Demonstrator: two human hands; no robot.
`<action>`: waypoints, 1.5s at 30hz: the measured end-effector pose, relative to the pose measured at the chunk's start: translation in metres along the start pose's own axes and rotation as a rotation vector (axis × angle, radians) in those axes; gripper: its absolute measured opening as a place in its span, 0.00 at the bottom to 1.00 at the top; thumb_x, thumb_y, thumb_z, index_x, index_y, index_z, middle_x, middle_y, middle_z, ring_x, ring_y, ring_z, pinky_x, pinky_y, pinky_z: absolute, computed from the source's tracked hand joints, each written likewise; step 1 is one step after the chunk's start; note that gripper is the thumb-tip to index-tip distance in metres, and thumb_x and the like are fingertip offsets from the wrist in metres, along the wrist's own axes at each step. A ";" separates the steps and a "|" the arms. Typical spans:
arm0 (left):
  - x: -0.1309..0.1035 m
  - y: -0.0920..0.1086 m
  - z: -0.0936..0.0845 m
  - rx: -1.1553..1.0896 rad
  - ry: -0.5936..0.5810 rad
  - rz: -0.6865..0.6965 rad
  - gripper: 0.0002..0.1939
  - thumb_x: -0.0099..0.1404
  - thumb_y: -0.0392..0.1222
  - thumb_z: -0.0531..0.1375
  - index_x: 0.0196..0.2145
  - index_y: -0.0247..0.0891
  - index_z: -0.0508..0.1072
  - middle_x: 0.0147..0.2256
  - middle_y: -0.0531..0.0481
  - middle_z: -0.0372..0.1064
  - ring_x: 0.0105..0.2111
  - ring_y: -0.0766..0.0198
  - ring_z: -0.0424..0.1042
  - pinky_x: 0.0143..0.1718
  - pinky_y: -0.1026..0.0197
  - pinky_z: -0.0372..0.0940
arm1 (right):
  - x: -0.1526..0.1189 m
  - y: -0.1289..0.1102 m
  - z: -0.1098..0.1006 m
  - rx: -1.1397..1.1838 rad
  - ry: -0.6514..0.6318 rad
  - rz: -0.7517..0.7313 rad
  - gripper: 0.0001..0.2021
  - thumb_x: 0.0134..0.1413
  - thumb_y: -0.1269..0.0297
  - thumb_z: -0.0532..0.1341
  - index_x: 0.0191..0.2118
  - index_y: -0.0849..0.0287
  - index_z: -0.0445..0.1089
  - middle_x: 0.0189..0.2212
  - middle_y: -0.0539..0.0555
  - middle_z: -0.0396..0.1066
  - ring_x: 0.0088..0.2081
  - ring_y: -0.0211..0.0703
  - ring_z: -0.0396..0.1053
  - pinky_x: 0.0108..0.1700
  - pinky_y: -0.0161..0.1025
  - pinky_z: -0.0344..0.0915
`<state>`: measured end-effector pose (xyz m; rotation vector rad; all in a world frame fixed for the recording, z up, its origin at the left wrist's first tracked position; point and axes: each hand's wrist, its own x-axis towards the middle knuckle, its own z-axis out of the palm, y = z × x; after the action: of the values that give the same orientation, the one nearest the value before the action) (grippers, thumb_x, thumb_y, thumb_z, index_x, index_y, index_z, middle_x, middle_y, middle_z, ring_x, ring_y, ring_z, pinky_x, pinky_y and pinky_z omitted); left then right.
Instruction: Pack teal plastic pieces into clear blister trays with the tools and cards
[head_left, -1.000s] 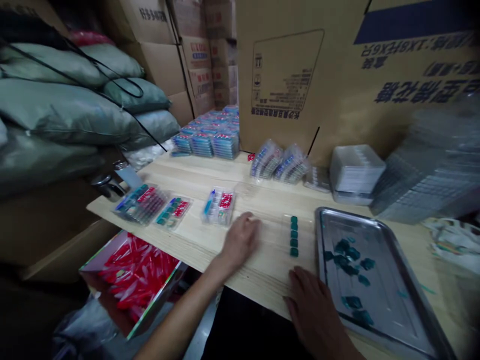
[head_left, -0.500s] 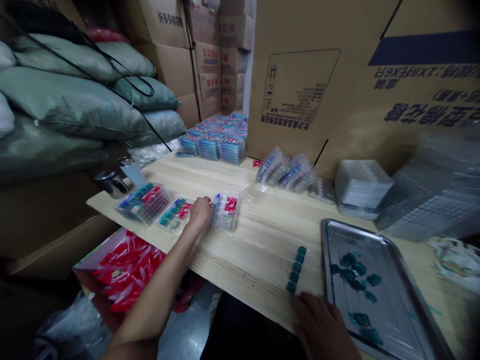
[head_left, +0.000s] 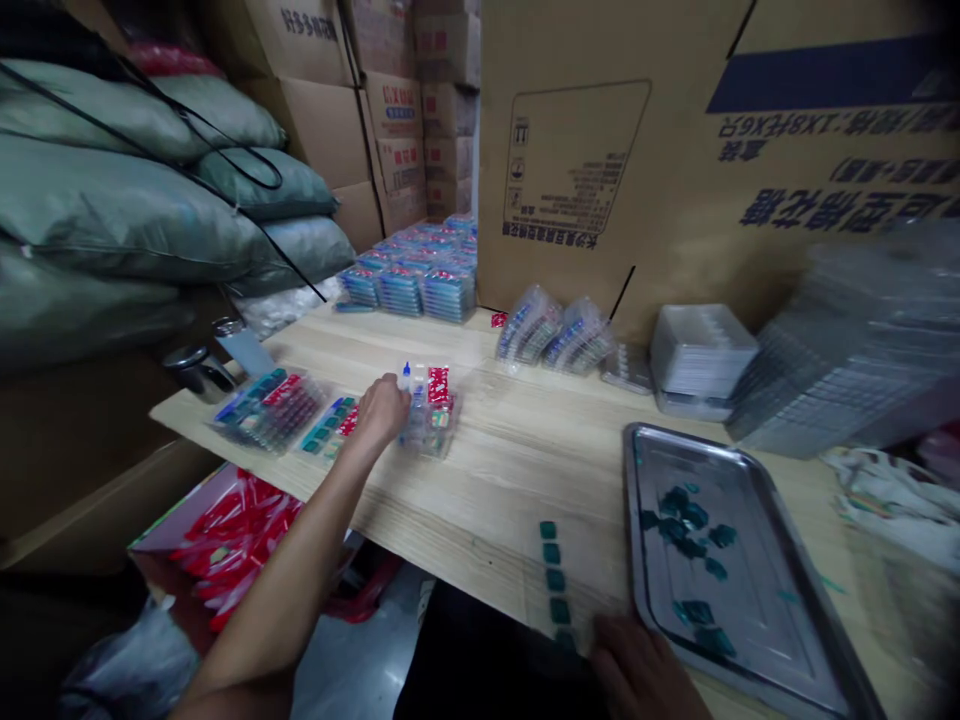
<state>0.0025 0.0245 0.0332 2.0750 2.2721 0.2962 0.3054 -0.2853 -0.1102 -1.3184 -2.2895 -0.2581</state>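
Observation:
My left hand (head_left: 384,408) is closed at the left edge of a clear plastic tray (head_left: 418,438), which holds a blue-tipped tube and a red packet (head_left: 439,385). Another tray of the same kind seems to lie under it. Beside my wrist, partly covered, is a tray with teal cubes (head_left: 321,430). Low in the view, my dark, slightly blurred right hand (head_left: 637,665) grips the near right side of a clear tray that is hard to make out. A row of several teal cubes (head_left: 554,579) sits in that tray.
A metal tray (head_left: 750,600) with loose teal pieces lies at right. Filled trays (head_left: 270,410) are stacked left, more stacks (head_left: 405,285) at the back. Empty clear trays (head_left: 701,350) stand by the large carton (head_left: 570,120). A box of red packets (head_left: 232,550) sits below the table edge.
The row of teal cubes has swung round and shifted left beside my right hand. The tray at my left hand has shifted slightly off the one beneath. The whole view has turned a little right.

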 end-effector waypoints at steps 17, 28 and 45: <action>-0.114 0.063 0.081 -0.280 -0.082 0.322 0.20 0.69 0.41 0.52 0.55 0.31 0.68 0.45 0.36 0.74 0.44 0.53 0.74 0.45 0.55 0.66 | 0.112 0.076 -0.082 0.020 0.152 0.293 0.08 0.58 0.76 0.54 0.41 0.56 0.61 0.37 0.57 0.71 0.40 0.48 0.69 0.39 0.42 0.67; -0.111 0.053 0.033 -0.958 -0.108 0.667 0.28 0.66 0.47 0.61 0.61 0.39 0.64 0.52 0.41 0.72 0.49 0.57 0.72 0.48 0.55 0.67 | 0.196 0.074 -0.089 0.524 0.081 0.332 0.07 0.57 0.73 0.56 0.40 0.55 0.61 0.31 0.49 0.73 0.31 0.38 0.71 0.35 0.34 0.63; -0.110 0.092 0.053 -0.136 -0.319 0.867 0.09 0.64 0.38 0.58 0.34 0.40 0.79 0.37 0.43 0.74 0.42 0.52 0.70 0.44 0.54 0.65 | 0.171 0.073 -0.086 0.139 0.285 0.387 0.05 0.63 0.69 0.52 0.41 0.56 0.64 0.35 0.54 0.72 0.38 0.44 0.70 0.42 0.40 0.66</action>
<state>0.1123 -0.0718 -0.0126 2.6574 1.0561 0.1181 0.3229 -0.1510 0.0432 -1.5097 -1.7459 -0.1409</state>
